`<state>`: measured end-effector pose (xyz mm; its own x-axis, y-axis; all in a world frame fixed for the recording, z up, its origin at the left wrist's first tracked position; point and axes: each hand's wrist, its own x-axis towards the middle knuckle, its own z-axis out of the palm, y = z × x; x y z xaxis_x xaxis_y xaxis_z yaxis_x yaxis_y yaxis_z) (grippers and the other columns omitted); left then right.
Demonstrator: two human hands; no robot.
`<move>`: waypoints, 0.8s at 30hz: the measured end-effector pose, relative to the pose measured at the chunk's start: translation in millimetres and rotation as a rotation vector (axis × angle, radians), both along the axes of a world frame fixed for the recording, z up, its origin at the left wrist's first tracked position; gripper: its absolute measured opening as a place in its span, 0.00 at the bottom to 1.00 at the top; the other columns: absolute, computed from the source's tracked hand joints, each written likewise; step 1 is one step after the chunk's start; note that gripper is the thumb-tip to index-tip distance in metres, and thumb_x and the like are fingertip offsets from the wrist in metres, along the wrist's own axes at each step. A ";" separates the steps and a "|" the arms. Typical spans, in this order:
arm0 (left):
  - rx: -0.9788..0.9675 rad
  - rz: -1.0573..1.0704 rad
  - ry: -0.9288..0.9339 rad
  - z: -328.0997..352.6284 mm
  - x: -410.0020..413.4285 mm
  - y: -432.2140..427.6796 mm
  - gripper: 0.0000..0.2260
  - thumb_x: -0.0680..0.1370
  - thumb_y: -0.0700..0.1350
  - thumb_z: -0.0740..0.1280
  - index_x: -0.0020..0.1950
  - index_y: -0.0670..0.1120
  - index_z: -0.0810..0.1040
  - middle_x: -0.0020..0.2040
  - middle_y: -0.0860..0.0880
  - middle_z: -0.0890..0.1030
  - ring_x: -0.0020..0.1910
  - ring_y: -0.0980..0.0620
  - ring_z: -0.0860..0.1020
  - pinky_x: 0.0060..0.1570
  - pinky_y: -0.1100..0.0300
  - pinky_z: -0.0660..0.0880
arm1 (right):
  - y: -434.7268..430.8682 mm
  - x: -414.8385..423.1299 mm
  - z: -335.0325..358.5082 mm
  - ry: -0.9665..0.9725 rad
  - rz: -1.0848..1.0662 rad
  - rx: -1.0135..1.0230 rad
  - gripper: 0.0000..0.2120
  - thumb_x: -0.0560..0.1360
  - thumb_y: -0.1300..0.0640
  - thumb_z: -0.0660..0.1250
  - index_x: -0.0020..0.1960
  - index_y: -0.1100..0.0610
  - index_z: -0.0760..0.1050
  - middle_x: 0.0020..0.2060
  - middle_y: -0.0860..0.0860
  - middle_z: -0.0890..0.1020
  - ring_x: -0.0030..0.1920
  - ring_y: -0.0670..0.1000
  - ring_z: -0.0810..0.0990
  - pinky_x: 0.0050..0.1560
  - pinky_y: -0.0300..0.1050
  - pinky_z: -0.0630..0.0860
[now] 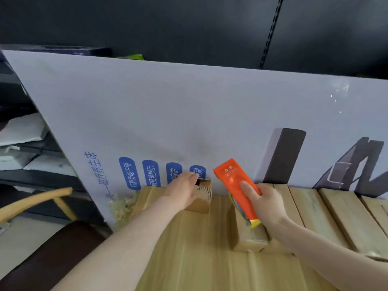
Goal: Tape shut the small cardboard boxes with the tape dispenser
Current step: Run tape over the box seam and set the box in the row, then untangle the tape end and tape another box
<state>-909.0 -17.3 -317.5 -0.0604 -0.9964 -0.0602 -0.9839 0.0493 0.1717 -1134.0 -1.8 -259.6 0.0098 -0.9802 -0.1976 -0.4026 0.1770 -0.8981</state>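
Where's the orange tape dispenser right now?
Head view, right of centre: the tape dispenser is gripped in the right hand, its lower end over a small cardboard box, with the white board behind.

The left hand (184, 191) is resting on the far box (202, 201), fingers lying stretched over its top, just beside the leaning white board (189, 114). The right hand (267, 205) is gripping the orange dispenser (234, 183), its lower end touching the near box (248, 238) sitting on the wooden table (199, 261).
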 end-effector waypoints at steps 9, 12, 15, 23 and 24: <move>0.085 -0.156 -0.203 -62.8 10.1 -54.5 0.44 0.67 0.55 0.76 0.76 0.44 0.57 0.74 0.47 0.63 0.72 0.47 0.62 0.71 0.48 0.60 | -21.0 2.9 -20.2 -0.014 -0.042 0.043 0.18 0.77 0.48 0.67 0.40 0.64 0.76 0.29 0.58 0.77 0.23 0.54 0.75 0.21 0.43 0.73; 0.005 -0.123 -0.192 -81.8 7.7 -45.8 0.42 0.69 0.55 0.74 0.76 0.44 0.55 0.75 0.47 0.60 0.74 0.47 0.58 0.72 0.48 0.56 | -17.3 2.9 -24.7 -0.013 -0.045 0.071 0.18 0.76 0.48 0.68 0.41 0.64 0.76 0.29 0.59 0.78 0.22 0.55 0.76 0.21 0.44 0.74; 0.000 -0.105 -0.179 -84.1 3.4 -41.6 0.44 0.70 0.57 0.73 0.76 0.43 0.53 0.74 0.46 0.59 0.74 0.46 0.57 0.72 0.49 0.56 | -11.7 2.7 -23.7 0.010 -0.037 0.074 0.18 0.77 0.48 0.67 0.40 0.63 0.76 0.29 0.59 0.78 0.23 0.55 0.76 0.22 0.46 0.75; 0.040 -0.121 -0.119 -87.5 -19.5 24.2 0.44 0.71 0.57 0.72 0.77 0.42 0.51 0.75 0.44 0.57 0.75 0.43 0.54 0.74 0.49 0.52 | 14.6 -7.0 -2.2 0.088 -0.010 0.043 0.17 0.77 0.47 0.66 0.42 0.62 0.77 0.31 0.57 0.79 0.24 0.51 0.77 0.20 0.41 0.73; 0.043 -0.115 -0.110 -87.5 -23.5 36.5 0.44 0.71 0.57 0.72 0.76 0.43 0.50 0.75 0.44 0.56 0.75 0.43 0.54 0.74 0.49 0.51 | 19.5 -10.1 2.2 0.101 0.000 0.032 0.18 0.77 0.47 0.66 0.43 0.62 0.78 0.32 0.57 0.80 0.23 0.49 0.77 0.20 0.39 0.72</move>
